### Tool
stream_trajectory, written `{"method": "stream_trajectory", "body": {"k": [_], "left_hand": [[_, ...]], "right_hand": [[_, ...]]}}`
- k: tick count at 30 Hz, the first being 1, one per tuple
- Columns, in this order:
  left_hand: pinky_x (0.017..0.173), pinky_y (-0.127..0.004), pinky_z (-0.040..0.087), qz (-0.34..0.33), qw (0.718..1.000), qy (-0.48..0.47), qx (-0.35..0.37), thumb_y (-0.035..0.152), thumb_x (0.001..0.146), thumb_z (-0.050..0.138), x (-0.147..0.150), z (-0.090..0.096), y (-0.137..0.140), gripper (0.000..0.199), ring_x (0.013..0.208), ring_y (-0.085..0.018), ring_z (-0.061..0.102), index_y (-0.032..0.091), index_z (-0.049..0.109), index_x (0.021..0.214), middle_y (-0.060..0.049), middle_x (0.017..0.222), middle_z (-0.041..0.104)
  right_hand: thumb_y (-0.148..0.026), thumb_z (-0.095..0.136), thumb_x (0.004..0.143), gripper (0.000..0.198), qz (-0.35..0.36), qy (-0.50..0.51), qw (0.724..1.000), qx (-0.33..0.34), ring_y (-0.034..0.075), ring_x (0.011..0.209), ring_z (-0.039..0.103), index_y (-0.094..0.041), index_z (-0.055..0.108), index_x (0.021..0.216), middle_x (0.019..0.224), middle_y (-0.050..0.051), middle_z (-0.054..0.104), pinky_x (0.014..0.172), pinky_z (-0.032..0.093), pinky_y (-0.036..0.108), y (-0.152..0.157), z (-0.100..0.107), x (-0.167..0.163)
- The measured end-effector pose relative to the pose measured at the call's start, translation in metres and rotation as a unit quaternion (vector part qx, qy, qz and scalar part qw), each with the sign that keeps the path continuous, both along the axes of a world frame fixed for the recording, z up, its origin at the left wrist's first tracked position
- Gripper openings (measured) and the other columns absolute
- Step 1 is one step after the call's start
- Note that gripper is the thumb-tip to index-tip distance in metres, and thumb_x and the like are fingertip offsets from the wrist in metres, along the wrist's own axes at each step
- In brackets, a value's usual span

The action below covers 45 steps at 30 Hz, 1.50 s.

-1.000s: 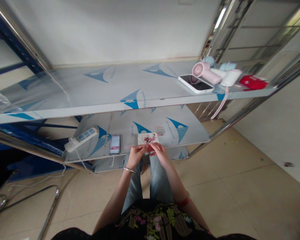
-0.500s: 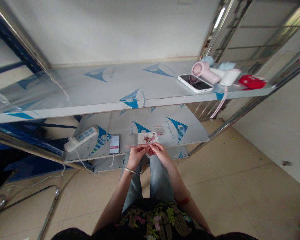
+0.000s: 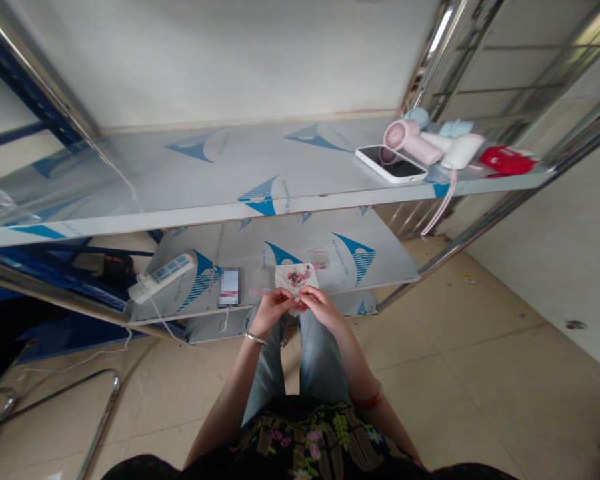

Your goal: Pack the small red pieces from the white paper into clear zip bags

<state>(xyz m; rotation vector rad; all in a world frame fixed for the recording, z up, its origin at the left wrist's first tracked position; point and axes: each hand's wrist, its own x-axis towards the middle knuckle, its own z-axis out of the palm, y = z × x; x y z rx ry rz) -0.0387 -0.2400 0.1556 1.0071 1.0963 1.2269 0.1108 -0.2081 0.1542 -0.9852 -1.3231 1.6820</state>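
My left hand and my right hand meet fingertip to fingertip at the front edge of the lower shelf. Both are closed in a pinch. Whatever lies between the fingers is too small to make out. Just beyond them a white tissue carries a heap of small dark red and pink pieces. A thin pink stick shows at the left of my left hand. Behind the tissue, to the right, rests a small clear bag with pinkish contents.
Left on the lower shelf are a phone with a lit screen and a white power strip with a cable. The upper shelf holds a white phone, a pink handheld fan and a red pouch. A metal chair frame stands lower left.
The hands stay together in nearly the same place, with the left hand and wrist shifted slightly. The view has moved a little; a dark object has come into sight behind the power strip.
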Motion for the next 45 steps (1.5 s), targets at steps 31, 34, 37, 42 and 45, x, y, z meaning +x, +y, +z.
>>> {"method": "stream_trajectory", "body": {"k": [31,34,37,42,45], "left_hand": [[0.061,-0.026,0.039,0.03,0.85,0.522,0.057,0.019,0.096,0.034,0.009,0.007,-0.007,0.016,0.071,-0.018,0.062,0.02,0.044,0.084,-0.006,0.076,0.062],[0.062,-0.026,0.041,0.038,0.832,0.551,0.045,0.02,0.097,0.034,0.01,0.003,-0.008,0.016,0.074,-0.02,0.064,0.019,0.045,0.086,-0.008,0.081,0.064],[0.063,-0.026,0.042,0.047,0.826,0.56,0.047,0.019,0.097,0.034,0.012,-0.003,-0.008,0.015,0.076,-0.02,0.065,0.019,0.045,0.086,-0.009,0.083,0.065],[0.062,-0.026,0.042,0.073,0.831,0.549,0.054,0.018,0.097,0.036,0.015,-0.018,-0.008,0.014,0.07,-0.018,0.063,0.02,0.044,0.086,-0.006,0.077,0.063],[0.063,-0.026,0.042,0.085,0.839,0.532,0.077,0.017,0.095,0.038,0.017,-0.026,-0.009,0.013,0.07,-0.018,0.062,0.02,0.043,0.084,-0.006,0.077,0.062]], "right_hand": [[-0.016,0.038,0.093,0.018,-0.044,-0.382,0.91,0.158,0.013,0.064,0.058,-0.019,0.052,0.081,0.071,0.002,0.062,0.061,0.037,0.021,-0.007,-0.008,-0.025],[-0.018,0.039,0.096,0.019,-0.025,-0.45,0.877,0.169,0.014,0.069,0.061,-0.017,0.056,0.088,0.078,0.005,0.067,0.062,0.035,0.022,-0.01,-0.002,-0.028],[-0.021,0.04,0.097,0.02,-0.021,-0.499,0.847,0.184,0.016,0.077,0.062,-0.017,0.059,0.093,0.086,0.007,0.069,0.064,0.034,0.024,-0.011,0.001,-0.029],[-0.022,0.04,0.098,0.021,-0.005,-0.537,0.823,0.184,0.016,0.084,0.065,-0.017,0.059,0.1,0.094,0.008,0.07,0.064,0.033,0.024,-0.014,0.005,-0.029],[-0.021,0.04,0.098,0.021,0.005,-0.548,0.817,0.181,0.017,0.088,0.065,-0.016,0.06,0.102,0.099,0.009,0.071,0.065,0.033,0.025,-0.014,0.007,-0.029]]}}
